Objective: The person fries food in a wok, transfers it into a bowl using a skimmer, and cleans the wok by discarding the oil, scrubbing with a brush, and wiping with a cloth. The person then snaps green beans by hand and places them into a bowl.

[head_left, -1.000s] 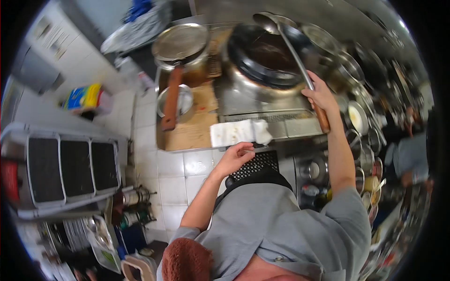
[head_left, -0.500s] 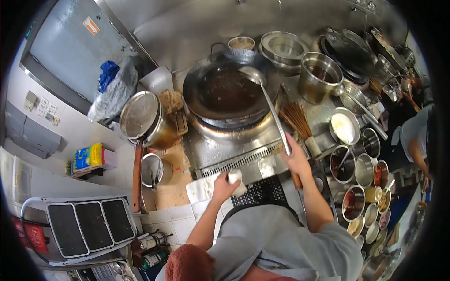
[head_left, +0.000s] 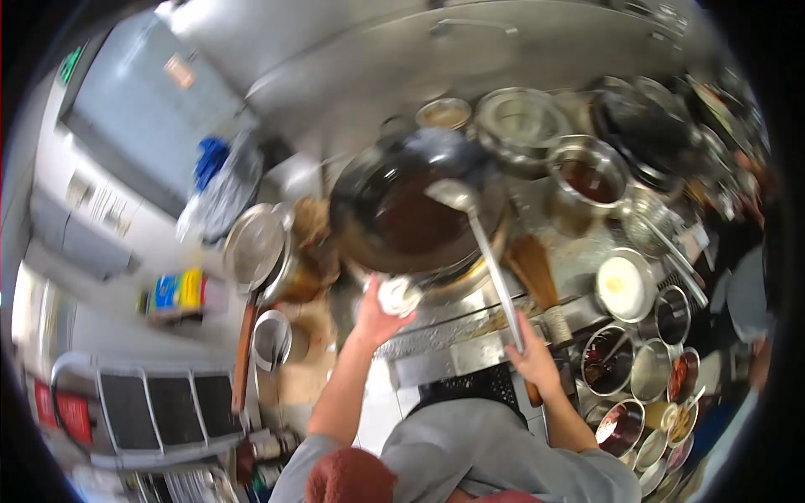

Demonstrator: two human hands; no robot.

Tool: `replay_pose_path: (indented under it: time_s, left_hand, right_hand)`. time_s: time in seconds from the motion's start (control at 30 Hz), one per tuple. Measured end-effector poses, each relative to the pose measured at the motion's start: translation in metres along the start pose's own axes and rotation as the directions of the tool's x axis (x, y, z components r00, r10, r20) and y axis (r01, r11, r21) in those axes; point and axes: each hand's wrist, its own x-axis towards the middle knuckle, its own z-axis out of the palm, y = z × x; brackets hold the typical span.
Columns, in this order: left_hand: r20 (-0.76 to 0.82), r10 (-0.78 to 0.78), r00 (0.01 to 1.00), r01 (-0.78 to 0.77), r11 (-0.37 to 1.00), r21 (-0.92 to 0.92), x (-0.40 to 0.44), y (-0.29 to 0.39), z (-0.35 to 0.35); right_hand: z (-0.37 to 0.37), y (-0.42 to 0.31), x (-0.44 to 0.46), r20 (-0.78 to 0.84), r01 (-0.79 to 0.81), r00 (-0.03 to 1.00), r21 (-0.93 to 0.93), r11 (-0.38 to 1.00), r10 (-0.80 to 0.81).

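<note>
My left hand (head_left: 376,322) grips a bunched white cloth (head_left: 399,296) at the near rim of a large dark wok (head_left: 356,226). Whether the cloth touches the rim is hard to tell. In my right hand (head_left: 534,359) is the long handle of a metal ladle (head_left: 493,272), its wooden end showing below my fist. The ladle's bowl hangs over the right part of the wok, above dark brown contents that are blurred. The wok rests on a round metal burner. Right of the ladle lies a bamboo wok brush (head_left: 532,267).
On the left, a strainer (head_left: 256,247) with a wooden handle lies across a pot. Behind and right stand a metal pot of brown liquid (head_left: 587,180) and a perforated ladle (head_left: 662,235). Several seasoning bowls and a bowl of white stuff (head_left: 623,285) line the right. Another person (head_left: 750,289) stands far right.
My left hand has moved forward to the wok's near rim, and the cloth is now bunched up in it. My right hand still holds the ladle over the wok. The view has shifted slightly.
</note>
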Motion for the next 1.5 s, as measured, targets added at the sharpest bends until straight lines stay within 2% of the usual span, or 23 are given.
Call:
replay_pose_path:
  time_s: [0.07,0.13,0.2,0.23,0.27,0.33,0.4,0.47,0.53,0.67,0.73,0.87,0.9,0.93,1.0,1.07,1.1,1.2,1.27,1.33,1.37,1.4,1.5]
  left_hand:
    - [-0.032,-0.065,0.997,0.068,0.993,0.099,0.005,0.016,0.012]
    - [-0.069,-0.114,0.991,0.123,0.980,0.155,0.010,0.028,0.002]
    - [-0.083,-0.121,0.989,0.129,0.987,0.098,-0.001,0.035,0.011]
    - [0.192,-0.263,0.946,0.262,0.965,0.031,0.000,0.045,-0.006]
    - [0.077,-0.280,0.957,0.280,0.960,0.003,-0.009,0.046,0.014]
    - [0.026,-0.354,0.935,0.354,0.935,0.005,0.001,0.047,0.018]
    - [0.020,-0.251,0.968,0.235,0.931,0.280,0.022,0.033,-0.001]
    - [-0.038,-0.289,0.957,0.288,0.916,0.278,0.033,0.028,-0.006]
    - [-0.054,-0.290,0.956,0.290,0.896,0.337,0.035,0.035,-0.004]
    - [-0.083,-0.333,0.939,0.343,0.903,0.257,0.031,0.039,0.014]
    - [-0.082,-0.360,0.929,0.367,0.926,0.085,0.047,0.035,0.015]
    - [0.046,-0.189,0.981,0.191,0.980,-0.049,0.091,0.018,-0.027]
    - [0.070,-0.133,0.989,0.134,0.991,-0.009,0.083,0.017,-0.023]
    - [0.009,-0.039,0.999,0.038,0.999,0.025,0.074,0.014,-0.018]
    - [0.029,-0.012,1.000,0.011,0.999,0.033,0.073,0.019,-0.028]
    - [0.096,-0.005,0.995,0.004,1.000,0.011,0.070,0.025,-0.037]
    - [0.066,-0.013,0.998,0.014,1.000,-0.004,0.063,0.027,-0.037]
    - [0.242,-0.037,0.970,0.032,0.999,0.024,0.059,0.026,-0.054]
    - [0.107,-0.023,0.994,0.030,0.997,-0.066,0.044,0.024,-0.052]
    - [0.167,-0.034,0.985,0.056,0.990,-0.130,0.030,0.028,-0.049]
    - [0.217,-0.047,0.975,0.080,0.986,-0.146,0.039,0.028,-0.058]
    - [0.243,-0.055,0.968,0.107,0.973,-0.206,0.032,0.031,-0.052]
    - [0.256,-0.024,0.966,0.072,0.981,-0.181,0.014,0.044,-0.034]
  right_hand:
    - [-0.010,-0.021,-0.004,0.078,-0.139,0.987,-0.055,0.989,0.143]
    - [-0.002,-0.014,-0.011,0.015,-0.021,1.000,-0.053,0.998,0.022]
    - [0.004,-0.017,-0.016,-0.032,0.024,0.999,-0.044,0.999,-0.025]
    - [0.004,-0.023,-0.019,0.016,-0.073,0.997,-0.029,0.997,0.073]
    - [0.002,-0.029,-0.020,0.068,-0.095,0.993,-0.013,0.995,0.095]
    - [0.003,-0.036,-0.022,0.072,-0.135,0.988,-0.040,0.990,0.138]
    - [0.007,-0.041,-0.024,0.066,-0.169,0.983,-0.032,0.985,0.170]
    - [0.012,-0.044,-0.026,0.072,-0.193,0.978,-0.029,0.981,0.194]
    - [0.018,-0.043,-0.029,0.006,-0.119,0.993,-0.051,0.992,0.119]
    - [0.025,-0.050,-0.031,-0.007,-0.098,0.995,-0.079,0.992,0.098]
    - [0.027,-0.056,-0.031,0.025,-0.149,0.988,-0.028,0.988,0.150]
    - [0.048,-0.057,-0.030,-0.017,-0.145,0.989,-0.003,0.989,0.145]
    - [0.048,-0.069,-0.030,-0.018,-0.147,0.989,0.030,0.989,0.147]
    - [0.046,-0.077,-0.031,-0.037,-0.150,0.988,0.063,0.987,0.153]
    - [0.050,-0.078,-0.038,-0.107,-0.149,0.983,0.035,0.988,0.151]
    - [0.047,-0.090,-0.040,-0.067,-0.137,0.988,0.055,0.989,0.141]
    - [0.047,-0.095,-0.042,-0.085,-0.123,0.988,0.060,0.991,0.128]
    - [0.049,-0.103,-0.045,-0.145,-0.073,0.987,0.024,0.997,0.076]
    - [0.036,-0.140,-0.049,0.020,-0.373,0.926,0.218,0.902,0.378]
    - [0.045,-0.130,-0.049,-0.059,-0.237,0.962,0.305,0.923,0.266]
    - [0.041,-0.151,-0.047,0.003,-0.311,0.937,0.467,0.827,0.350]
    - [0.043,-0.159,-0.045,-0.041,-0.291,0.938,0.440,0.849,0.343]
    - [0.045,-0.174,-0.038,-0.086,-0.240,0.948,0.438,0.866,0.307]
